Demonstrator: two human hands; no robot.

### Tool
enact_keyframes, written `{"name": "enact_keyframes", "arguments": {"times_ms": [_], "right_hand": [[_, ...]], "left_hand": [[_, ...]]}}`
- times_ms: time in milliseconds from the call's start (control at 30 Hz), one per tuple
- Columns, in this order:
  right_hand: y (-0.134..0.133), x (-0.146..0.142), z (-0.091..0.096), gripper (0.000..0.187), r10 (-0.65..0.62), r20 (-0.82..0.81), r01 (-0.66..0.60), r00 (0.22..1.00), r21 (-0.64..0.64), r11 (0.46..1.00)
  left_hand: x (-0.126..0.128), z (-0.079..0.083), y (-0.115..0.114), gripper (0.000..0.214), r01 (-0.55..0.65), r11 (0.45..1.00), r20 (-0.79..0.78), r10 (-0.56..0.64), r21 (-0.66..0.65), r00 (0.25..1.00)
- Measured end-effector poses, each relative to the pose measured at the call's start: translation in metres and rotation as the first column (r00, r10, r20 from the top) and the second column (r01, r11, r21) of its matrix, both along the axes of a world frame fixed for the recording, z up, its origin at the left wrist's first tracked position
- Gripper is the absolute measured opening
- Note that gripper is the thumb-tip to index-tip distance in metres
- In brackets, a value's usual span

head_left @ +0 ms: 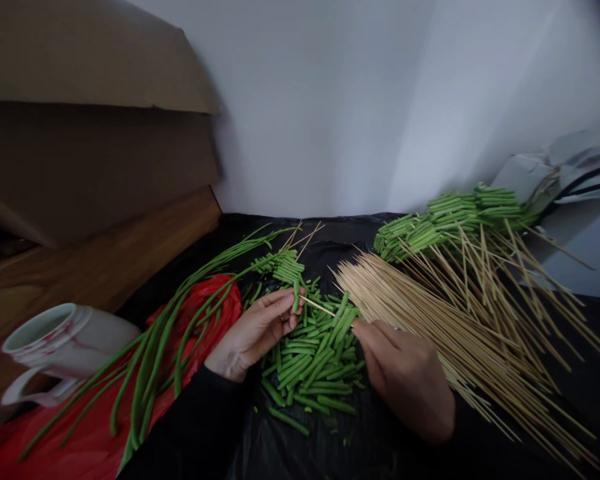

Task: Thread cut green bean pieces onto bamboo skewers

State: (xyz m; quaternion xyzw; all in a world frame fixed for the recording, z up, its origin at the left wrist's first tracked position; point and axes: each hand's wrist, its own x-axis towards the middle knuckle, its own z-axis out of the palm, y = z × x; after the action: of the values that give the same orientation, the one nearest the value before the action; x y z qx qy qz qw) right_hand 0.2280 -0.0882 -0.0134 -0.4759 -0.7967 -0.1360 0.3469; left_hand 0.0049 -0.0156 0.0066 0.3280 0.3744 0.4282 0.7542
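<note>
Between the thumb and fingers of my left hand [253, 330] is a short cut piece of long bean [296, 297]. My right hand [410, 373] pinches a bamboo skewer [317, 305], which points left with its tip at that piece; whether it has pierced it I cannot tell. Below both hands spreads a pile of cut bean pieces [305, 373] on a black plastic sheet [275, 460]. Just beyond my left hand lie several skewers threaded with bean pieces [286, 267]. A thick bundle of bare skewers [430, 320] lies beside my right hand.
Filled bean skewers [450, 217] are stacked at the back right against the white wall [330, 120]. Uncut long beans [150, 367] lie across a red plastic bag [75, 447] at the left. A white mug [97, 337] lies tilted near a cardboard box [95, 160].
</note>
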Motion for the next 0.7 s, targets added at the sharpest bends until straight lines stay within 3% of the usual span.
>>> {"name": "enact_keyframes", "arguments": {"times_ms": [367, 700], "right_hand": [[-0.0004, -0.0007, 0.0012, 0.025, -0.009, 0.02, 0.009, 1.0, -0.026, 1.0], [-0.0005, -0.0034, -0.0011, 0.025, 0.001, 0.031, -0.001, 1.0, -0.01, 1.0]], "left_hand": [[-0.0011, -0.0012, -0.0001, 0.02, 0.025, 0.998, -0.059, -0.021, 0.063, 0.998], [0.0027, -0.0074, -0.0017, 0.016, 0.063, 0.968, -0.172, -0.021, 0.243, 0.985]]}}
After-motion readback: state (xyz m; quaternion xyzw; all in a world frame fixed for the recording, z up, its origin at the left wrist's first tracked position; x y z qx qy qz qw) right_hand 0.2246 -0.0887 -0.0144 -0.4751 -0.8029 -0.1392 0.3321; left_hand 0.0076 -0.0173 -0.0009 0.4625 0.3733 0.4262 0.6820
